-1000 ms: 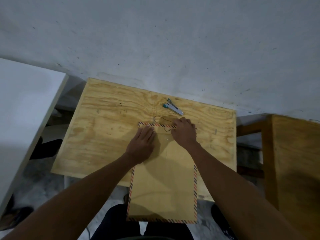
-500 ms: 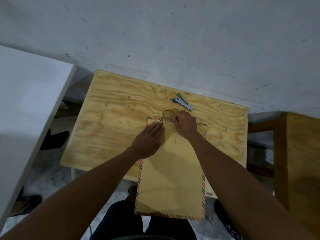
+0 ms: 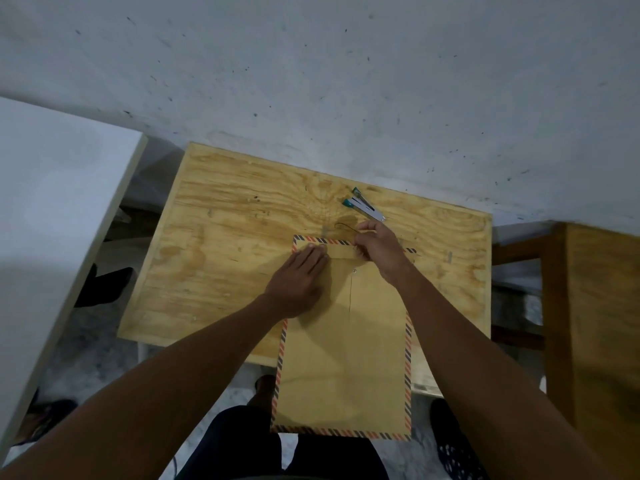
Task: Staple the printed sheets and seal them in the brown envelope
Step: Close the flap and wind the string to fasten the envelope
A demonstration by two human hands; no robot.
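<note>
Brown envelope [image 3: 343, 358] lies on our bench [image 3: 221, 258], overhanging its near edge. Our left hand [image 3: 298, 282] presses the flap flat, fingers straight; our right hand [image 3: 377, 251] pinches the closure string [image 3: 344, 226]. We should keep it taut while winding round the button [image 3: 355, 270].

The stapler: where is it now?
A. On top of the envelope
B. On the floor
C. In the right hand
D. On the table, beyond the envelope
D: the stapler lies on the table, past the far edge of the envelope, and neither hand holds it.
</note>
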